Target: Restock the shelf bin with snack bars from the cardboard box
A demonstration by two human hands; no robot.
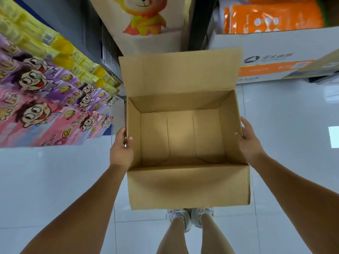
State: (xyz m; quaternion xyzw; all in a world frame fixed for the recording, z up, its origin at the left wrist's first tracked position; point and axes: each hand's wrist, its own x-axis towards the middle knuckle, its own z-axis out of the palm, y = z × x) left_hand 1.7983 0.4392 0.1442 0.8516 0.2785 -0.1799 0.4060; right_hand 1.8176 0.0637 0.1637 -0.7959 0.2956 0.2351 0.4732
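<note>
Risk no. 1 is a drop: the cardboard box (181, 138) hangs in mid-air over the tiled floor (55, 180), held only by its two side walls near the top edge. Thin corrugated wall can buckle or slip out of a light pinch, esp. if one side lets go first. It would then land on or just far of the person's shoes (190, 215), which show right below the near flap (189, 186). Risk no. 2 is the flaps. The far flap (179, 74) stands up and the near one hangs down toward the legs, so either could snag the shelf edge at left or knock the pink packs (55, 125) and purple packs (45, 79) stacked there, which sit close to the box's left wall. Risk no. 3 is more of a judgement: the box interior shows bare cardboard and no snack bars at all, so restocking from it looks done or impossible. It's prob. being carried off or set down, and I can't tell which shelf bin is the target. Grip: the left hand (121, 149) clamps the left wall at mid-length, thumb hooked over the rim to the inside, fingers wrapped on the outside, closed tight on the cardboard. The right hand (249, 142) holds the right wall opposite, thumb over the rim, fingers fairly straight and spread along the outer face. That's a flatter, looser pinch than the left, so that side is likelier to slip. Both hands hold the box and nothing else.
</note>
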